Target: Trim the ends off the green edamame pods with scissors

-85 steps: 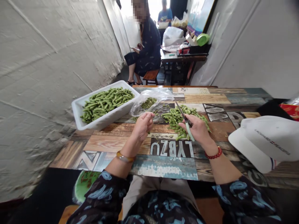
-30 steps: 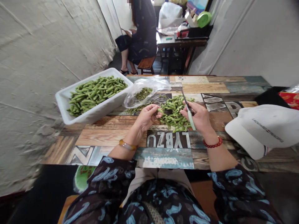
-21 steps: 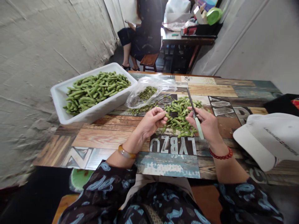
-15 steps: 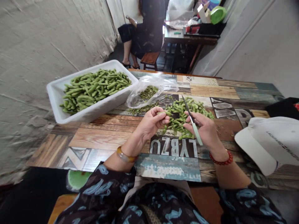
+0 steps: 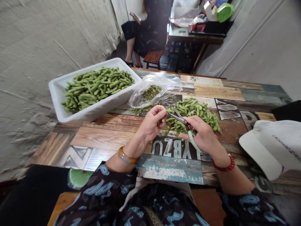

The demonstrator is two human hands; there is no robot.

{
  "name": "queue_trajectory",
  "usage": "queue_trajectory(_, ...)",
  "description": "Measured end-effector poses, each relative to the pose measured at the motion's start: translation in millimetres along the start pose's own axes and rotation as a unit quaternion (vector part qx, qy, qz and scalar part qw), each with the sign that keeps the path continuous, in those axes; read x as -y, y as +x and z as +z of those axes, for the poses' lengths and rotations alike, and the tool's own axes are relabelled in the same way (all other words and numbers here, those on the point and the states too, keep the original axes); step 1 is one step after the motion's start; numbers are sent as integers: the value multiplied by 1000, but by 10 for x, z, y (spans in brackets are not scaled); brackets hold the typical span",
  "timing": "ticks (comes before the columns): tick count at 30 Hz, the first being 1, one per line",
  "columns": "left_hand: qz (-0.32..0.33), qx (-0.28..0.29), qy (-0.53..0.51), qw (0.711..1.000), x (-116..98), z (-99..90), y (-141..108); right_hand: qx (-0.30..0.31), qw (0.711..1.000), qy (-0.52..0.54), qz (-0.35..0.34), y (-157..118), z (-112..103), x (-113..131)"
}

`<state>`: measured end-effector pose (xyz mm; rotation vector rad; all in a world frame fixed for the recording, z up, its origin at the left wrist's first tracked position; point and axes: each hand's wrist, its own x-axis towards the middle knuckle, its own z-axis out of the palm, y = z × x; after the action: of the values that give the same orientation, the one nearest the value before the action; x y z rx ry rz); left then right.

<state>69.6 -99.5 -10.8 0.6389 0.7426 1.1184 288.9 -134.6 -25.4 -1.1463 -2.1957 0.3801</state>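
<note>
My left hand [image 5: 152, 124] is closed in a pinch around a green soybean pod, mostly hidden by the fingers. In my right hand [image 5: 201, 131] are scissors [image 5: 192, 138] with pale green handles. Their blades are parted and point left, with the tips close to my left fingertips. Beneath and beyond both hands lies a loose pile of soybean pods [image 5: 199, 110] on the table. A clear plastic bag [image 5: 168, 83] behind my left hand lies open, with small green trimmings [image 5: 151, 91] in and around its mouth.
A white plastic tub [image 5: 108, 102] heaped with soybean pods stands at the left of the patterned table [image 5: 98, 138]. A white cap [image 5: 265, 141] lies at the right. Beyond the table a person [image 5: 152, 31] sits on a wooden stool [image 5: 154, 56], beside a cluttered side table [image 5: 181, 37].
The scissors have turned from pointing up and away to pointing left at my left fingertips, and their blades have parted. My left hand stays nearly in place, still pinching.
</note>
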Motion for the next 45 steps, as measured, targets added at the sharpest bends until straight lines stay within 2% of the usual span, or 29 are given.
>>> queue_trajectory(6,-24,29,37,999,72,36,-41,-10,1000,-9,-3,-3,16,1)
queue_trajectory(11,-42,4,51,998,51,13,-20,-31,1000,5,-3,10,-47,-20)
queue_trajectory(14,-17,-12,60,998,21,-21,7,-33,999,24,-11,16,-92,-18)
queue_trajectory(18,8,21,123,992,9,-46,-3,-14,1000,21,-13,7,-106,-13)
queue_trajectory(23,92,79,271,955,6,-29,-41,0,1000,1,2,2,-106,8)
queue_trajectory(25,104,88,301,944,6,-20,-46,1,1000,-4,3,4,-108,17)
queue_trajectory(36,70,133,287,946,66,27,-63,-9,1000,7,-11,6,-73,18)
queue_trajectory(42,87,103,272,953,55,11,-60,-25,999,-1,-24,6,-74,-11)
queue_trajectory(45,91,100,281,950,49,-13,-49,-8,1000,-9,-9,1,-83,-24)
